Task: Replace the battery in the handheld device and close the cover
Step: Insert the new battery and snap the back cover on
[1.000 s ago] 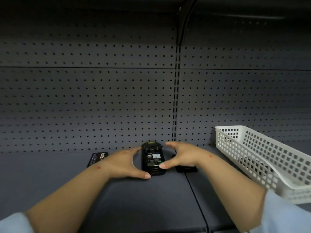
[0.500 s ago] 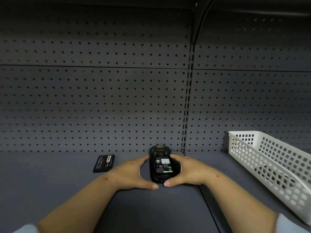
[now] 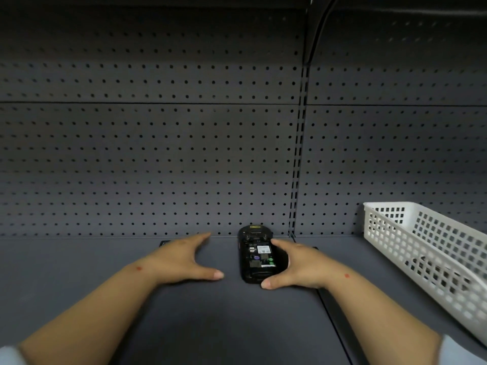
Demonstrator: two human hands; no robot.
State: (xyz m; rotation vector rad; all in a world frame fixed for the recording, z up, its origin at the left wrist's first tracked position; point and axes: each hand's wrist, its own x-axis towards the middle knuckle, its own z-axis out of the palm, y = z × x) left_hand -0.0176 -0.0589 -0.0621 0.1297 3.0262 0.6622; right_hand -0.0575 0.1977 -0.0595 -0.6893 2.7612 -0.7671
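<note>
The black handheld device (image 3: pixel 256 256) lies face-down on the grey shelf, its back cover off and the empty battery bay with labels and contacts showing. My right hand (image 3: pixel 299 266) cups the device's right side, the thumb at its near end and the forefinger near its top. A hand's width to the left of the device, my left hand (image 3: pixel 184 259) rests on the shelf with fingers spread and holds nothing. Only a corner of the black battery (image 3: pixel 164 243) shows behind my left hand. A small dark edge (image 3: pixel 315 248) peeks out behind my right hand; I cannot tell what it is.
A white perforated plastic basket (image 3: pixel 427 248) stands on the shelf at the right. The grey pegboard wall (image 3: pixel 158 154) rises just behind the device. A seam between shelf panels (image 3: pixel 334 320) runs toward me under my right forearm.
My left hand has let go of the device's left side and moved left, now covering most of the battery. My right hand stays on the device.
</note>
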